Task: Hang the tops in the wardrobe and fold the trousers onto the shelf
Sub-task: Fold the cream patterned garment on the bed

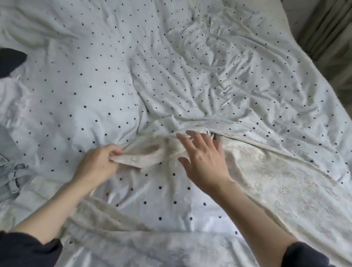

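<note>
Cream embroidered garment (278, 186) looks light and limp; left hand (96, 164) pinches its edge, right hand (203, 159) rests flat, fingers spread.

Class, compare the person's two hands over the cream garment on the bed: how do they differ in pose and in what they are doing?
The left hand has its fingers curled, pinching an edge of the cream garment; the right hand has fingers spread and straight, gripping nothing. The left hand lies nearer the person, the right hand reaches farther up the spotted duvet. Both have bare forearms from pushed-up dark sleeves.
</note>
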`<state>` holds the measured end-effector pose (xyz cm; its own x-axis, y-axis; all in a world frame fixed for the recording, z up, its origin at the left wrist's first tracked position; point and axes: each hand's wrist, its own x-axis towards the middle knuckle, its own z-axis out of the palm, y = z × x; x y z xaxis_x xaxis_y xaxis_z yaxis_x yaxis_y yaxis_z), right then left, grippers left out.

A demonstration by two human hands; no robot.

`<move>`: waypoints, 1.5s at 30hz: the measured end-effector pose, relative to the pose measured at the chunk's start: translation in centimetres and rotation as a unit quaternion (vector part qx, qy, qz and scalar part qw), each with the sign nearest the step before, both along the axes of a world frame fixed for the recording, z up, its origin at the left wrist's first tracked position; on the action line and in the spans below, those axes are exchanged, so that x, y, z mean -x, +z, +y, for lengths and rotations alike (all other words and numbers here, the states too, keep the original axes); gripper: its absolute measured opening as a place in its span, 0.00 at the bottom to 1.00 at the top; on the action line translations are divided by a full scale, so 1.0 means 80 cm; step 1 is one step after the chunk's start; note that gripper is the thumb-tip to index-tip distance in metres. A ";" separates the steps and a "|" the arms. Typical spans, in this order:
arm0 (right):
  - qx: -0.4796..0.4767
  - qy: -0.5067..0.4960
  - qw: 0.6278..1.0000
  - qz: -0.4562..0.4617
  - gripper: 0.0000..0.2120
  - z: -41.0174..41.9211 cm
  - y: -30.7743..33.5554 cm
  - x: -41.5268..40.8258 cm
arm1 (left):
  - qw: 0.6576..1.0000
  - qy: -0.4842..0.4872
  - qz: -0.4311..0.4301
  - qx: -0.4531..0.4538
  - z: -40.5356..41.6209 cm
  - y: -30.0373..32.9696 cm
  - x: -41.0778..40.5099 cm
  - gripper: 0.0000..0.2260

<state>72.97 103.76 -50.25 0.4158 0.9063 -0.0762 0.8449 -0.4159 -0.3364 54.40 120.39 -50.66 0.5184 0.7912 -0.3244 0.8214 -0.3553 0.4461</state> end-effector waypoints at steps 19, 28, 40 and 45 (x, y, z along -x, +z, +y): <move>0.010 -0.115 0.993 -0.004 0.27 0.150 -0.025 -0.023 | 0.933 0.161 -0.284 0.152 0.196 0.044 -0.089 0.13; 0.004 -0.199 0.966 0.163 0.18 0.137 -0.011 -0.055 | 0.797 0.208 -0.444 0.352 0.190 0.038 -0.074 0.12; -0.187 -0.105 0.977 -0.013 0.03 0.118 0.014 -0.013 | 0.962 0.094 -0.250 0.063 0.187 0.020 -0.043 0.21; -0.178 0.041 0.982 -0.047 0.06 0.096 -0.011 0.069 | 0.978 -0.078 -0.170 -0.094 0.144 0.006 -0.026 0.22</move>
<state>67.47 111.43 -51.16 0.3295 0.8992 0.2879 0.9054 -0.2145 -0.3664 56.47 131.92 -50.17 0.6897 0.7234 0.0307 0.5671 -0.5661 0.5982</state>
